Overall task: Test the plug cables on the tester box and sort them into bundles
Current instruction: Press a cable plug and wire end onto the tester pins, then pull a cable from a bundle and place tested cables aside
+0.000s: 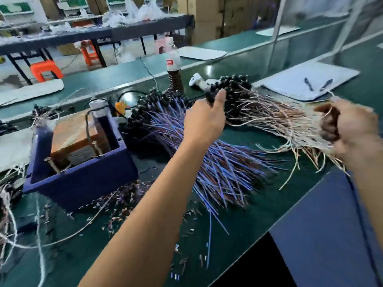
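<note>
A bundle of plug cables with brown and white wires point(267, 112) lies across the green bench, its black plugs bunched at the far end. My left hand point(204, 121) grips that plug end. At the near end, my right hand point(350, 129) holds the loose wire tails in a curled fist. A second bundle with blue and brown wires point(217, 164) lies beside it, nearer to me. The tester box point(83, 160), dark blue with a brown block inside, stands at the left.
A drink bottle point(173, 65) stands behind the bundles, with a white object point(199, 80) next to it. A clipboard with two pens point(308, 81) lies at the back right. Wire scraps litter the bench front. More loose cables point(8, 214) hang at the far left.
</note>
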